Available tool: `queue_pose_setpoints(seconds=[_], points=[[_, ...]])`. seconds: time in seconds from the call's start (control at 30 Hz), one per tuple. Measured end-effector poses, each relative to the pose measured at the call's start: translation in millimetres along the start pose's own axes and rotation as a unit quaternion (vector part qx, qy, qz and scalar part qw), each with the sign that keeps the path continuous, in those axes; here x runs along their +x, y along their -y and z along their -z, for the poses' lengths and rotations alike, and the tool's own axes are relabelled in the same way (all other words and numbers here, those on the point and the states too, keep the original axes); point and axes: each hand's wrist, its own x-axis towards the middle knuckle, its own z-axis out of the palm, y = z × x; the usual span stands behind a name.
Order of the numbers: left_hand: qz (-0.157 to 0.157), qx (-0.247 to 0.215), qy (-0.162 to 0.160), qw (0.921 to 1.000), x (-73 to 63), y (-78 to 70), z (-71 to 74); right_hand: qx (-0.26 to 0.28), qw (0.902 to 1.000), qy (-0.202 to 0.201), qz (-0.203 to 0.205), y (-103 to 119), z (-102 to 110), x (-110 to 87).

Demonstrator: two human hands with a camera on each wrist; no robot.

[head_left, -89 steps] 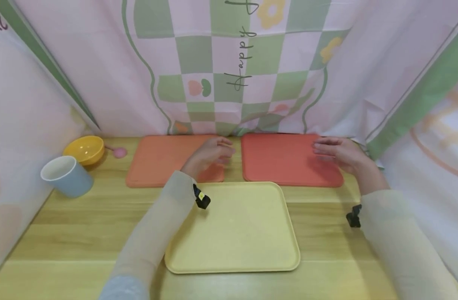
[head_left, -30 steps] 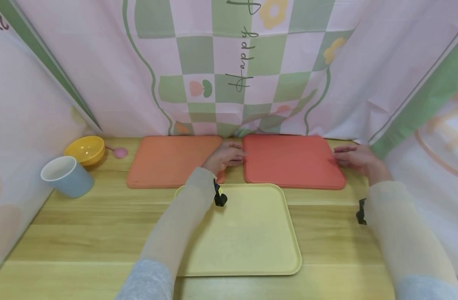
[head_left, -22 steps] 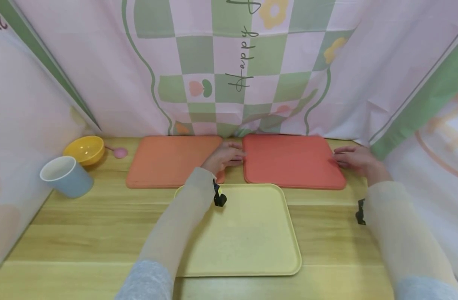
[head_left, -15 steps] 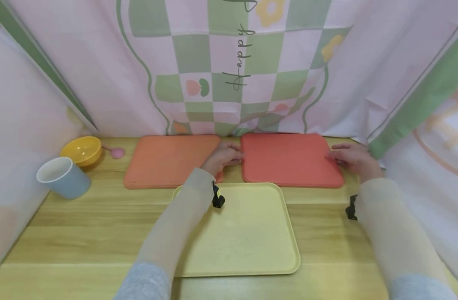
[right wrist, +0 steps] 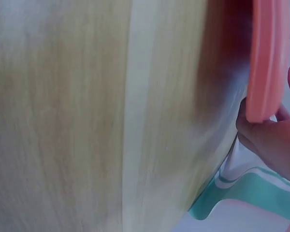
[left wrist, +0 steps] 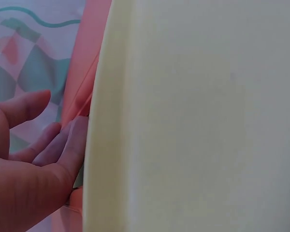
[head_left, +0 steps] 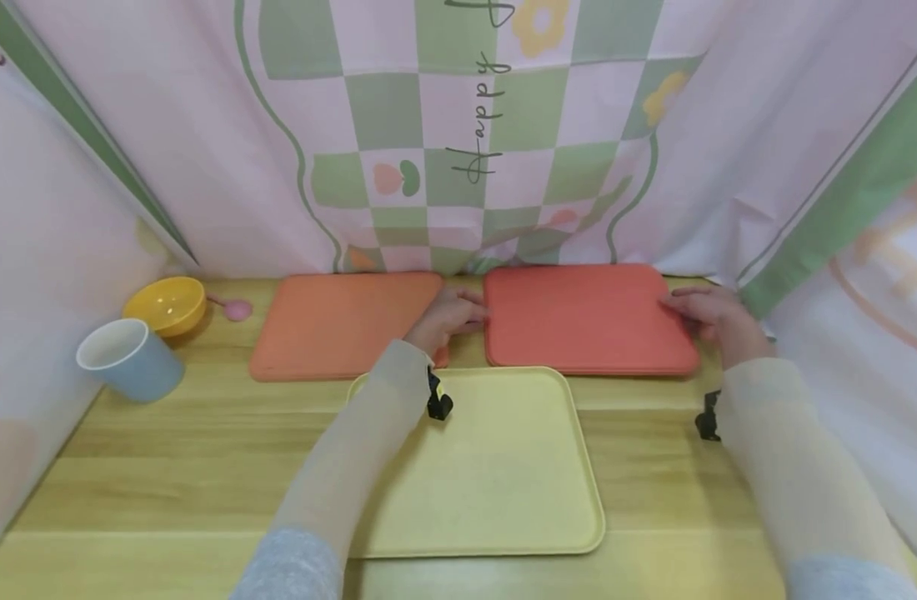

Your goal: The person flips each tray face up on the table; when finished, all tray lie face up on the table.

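The red tray (head_left: 578, 321) lies at the back right, flat face up, its right end tipped up off the wooden table. My right hand (head_left: 709, 312) grips that end; in the right wrist view its fingers are under the tray's edge (right wrist: 268, 63), with the thumb above. At the left edge of the red tray is my left hand (head_left: 451, 315), fingertips right at the rim. Seen from the left wrist, its thumb stands up away from the tray. Behind that hand lies an orange tray (head_left: 346, 325), and under the left forearm a yellow tray (head_left: 488, 467).
On the left stand a blue cup (head_left: 132, 362) and a yellow bowl (head_left: 166, 307), with a pink spoon (head_left: 237, 310) next to them. A patterned curtain (head_left: 458, 167) hangs right behind the trays. Wooden table (head_left: 166, 467) shows in front and on both sides.
Both hands have moved right to the red tray's two ends since three seconds ago. In the last half second its right end has risen in my right hand.
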Motion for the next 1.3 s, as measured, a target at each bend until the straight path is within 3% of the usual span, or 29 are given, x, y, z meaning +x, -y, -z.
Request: queue_pose_setpoints(seconds=[0.1,0.23,0.4,0.67,1.03,1.3], points=[[0.001,-0.013,-0.002,0.9999,1.2,-0.3,-1.3,0.038,0.9991,-0.011,-0.016,3,-2,-1.5],[0.000,-0.021,-0.011,0.9997,3.7,-0.2,-2.6,0.093,0.9949,-0.037,-0.005,9,-6,-4.9],[0.000,-0.025,-0.026,0.9993,5.4,0.1,-3.6,0.078,0.9939,-0.076,0.018,16,-11,-8.0],[-0.008,-0.020,-0.032,0.9993,5.2,0.1,-5.4,0.113,0.9880,-0.098,0.037,20,-15,-11.5],[-0.082,-0.001,-0.039,0.9959,2.5,-3.2,-7.8,0.160,0.9810,-0.100,0.043,28,-14,-18.8],[-0.113,0.033,-0.049,0.9918,0.9,-9.3,-7.1,0.172,0.9809,-0.080,0.041,29,-11,-23.3]])
